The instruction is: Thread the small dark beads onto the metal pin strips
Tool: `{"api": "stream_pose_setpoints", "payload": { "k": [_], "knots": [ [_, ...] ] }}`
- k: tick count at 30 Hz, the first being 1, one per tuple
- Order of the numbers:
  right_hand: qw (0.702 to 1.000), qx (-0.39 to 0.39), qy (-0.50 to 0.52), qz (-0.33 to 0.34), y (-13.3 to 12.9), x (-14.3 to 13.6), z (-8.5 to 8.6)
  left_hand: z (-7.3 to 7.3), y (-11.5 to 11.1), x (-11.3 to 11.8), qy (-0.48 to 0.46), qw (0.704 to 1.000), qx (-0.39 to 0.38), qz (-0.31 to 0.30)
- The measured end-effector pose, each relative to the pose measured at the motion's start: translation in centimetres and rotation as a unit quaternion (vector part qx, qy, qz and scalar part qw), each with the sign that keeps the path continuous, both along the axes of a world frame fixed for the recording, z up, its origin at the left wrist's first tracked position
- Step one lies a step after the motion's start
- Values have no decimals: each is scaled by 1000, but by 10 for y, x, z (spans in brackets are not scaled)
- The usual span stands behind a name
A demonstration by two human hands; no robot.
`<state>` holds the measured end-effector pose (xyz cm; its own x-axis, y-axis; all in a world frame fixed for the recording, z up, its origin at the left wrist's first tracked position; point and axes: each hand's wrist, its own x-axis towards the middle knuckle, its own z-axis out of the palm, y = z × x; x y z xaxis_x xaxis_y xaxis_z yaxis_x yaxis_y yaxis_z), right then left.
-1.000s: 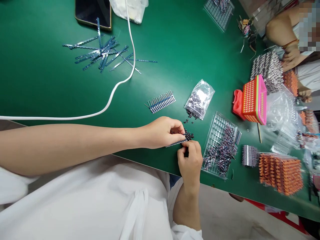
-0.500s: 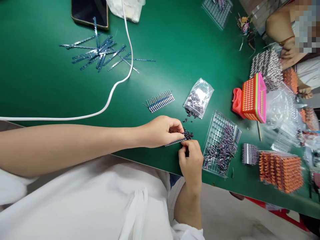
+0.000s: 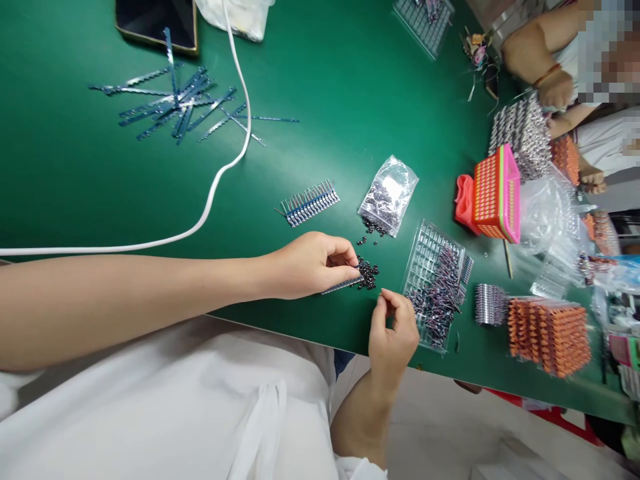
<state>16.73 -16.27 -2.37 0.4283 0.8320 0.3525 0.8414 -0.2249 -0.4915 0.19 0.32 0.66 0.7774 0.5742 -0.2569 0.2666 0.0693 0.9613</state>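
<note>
My left hand [image 3: 317, 267] rests low over the green table, thumb and fingers pinched on a narrow dark strip with pins [image 3: 343, 285], mostly hidden under the hand. Touching its fingertips is a small pile of dark beads [image 3: 369, 275]. My right hand [image 3: 395, 327] is apart from the strip, to the right of the beads, thumb and forefinger pressed together. Whatever is between those fingertips is too small to make out. Beside it lies a clear plastic tray [image 3: 417, 257] heaped with thin pins. Above the hands sits another strip with upright pins [image 3: 310, 203].
A clear bag of beads [image 3: 393, 190] lies above the bead pile. Loose blue strips [image 3: 185, 107], a phone [image 3: 160, 23] and a white cable [image 3: 215, 187] are at upper left. Baskets [image 3: 495, 193] and orange stacked parts [image 3: 550, 337] stand right, near a co-worker's arm [image 3: 530, 57].
My right hand has drawn away from the strip, down and to the right, uncovering more beads. My left hand keeps its hold. The whole view has shifted slightly.
</note>
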Motion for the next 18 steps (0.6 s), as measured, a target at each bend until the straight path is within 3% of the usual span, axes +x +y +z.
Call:
{"api": "stream_pose_setpoints", "payload": {
  "k": [7, 18],
  "knots": [
    [998, -37, -50, 5, -2, 3, -11, -3, 1, 2, 2, 1000, 9, -1],
    [999, -8, -40, 4, -5, -4, -3, -1, 1, 2, 7, 1000, 6, 1]
  ]
}}
